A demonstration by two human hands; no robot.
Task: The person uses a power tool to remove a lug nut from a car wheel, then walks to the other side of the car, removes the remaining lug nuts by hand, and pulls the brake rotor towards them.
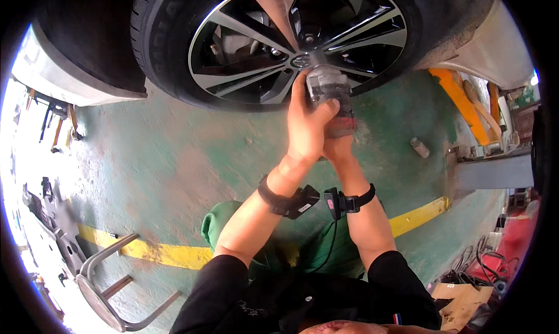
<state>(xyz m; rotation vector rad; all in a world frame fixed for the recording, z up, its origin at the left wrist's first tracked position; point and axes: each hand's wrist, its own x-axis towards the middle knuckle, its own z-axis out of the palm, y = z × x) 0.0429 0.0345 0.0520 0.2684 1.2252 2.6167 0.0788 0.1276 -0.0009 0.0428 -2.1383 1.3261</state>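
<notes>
A car wheel (239, 79) with a black and silver alloy rim stands before me, its black tyre (163, 48) off the floor. Both my hands hold a grey and black impact wrench (329, 88), with red near its rear, pointed at the wheel's centre. My left hand (305, 124) wraps the tool's left side, thumb across its body. Beneath the tool, my right hand (339, 146) grips it, fingers mostly hidden. The wrench's blurred front end is beside the hub cap (300, 61); I cannot tell whether it sits on a lug nut.
To the right stand an orange lift arm (460, 104) and a grey lift base (495, 172); a small can (419, 147) lies nearby. A metal-framed stool (99, 293) is at lower left. A yellow line (169, 255) crosses the green floor. Cardboard (463, 305) lies at lower right.
</notes>
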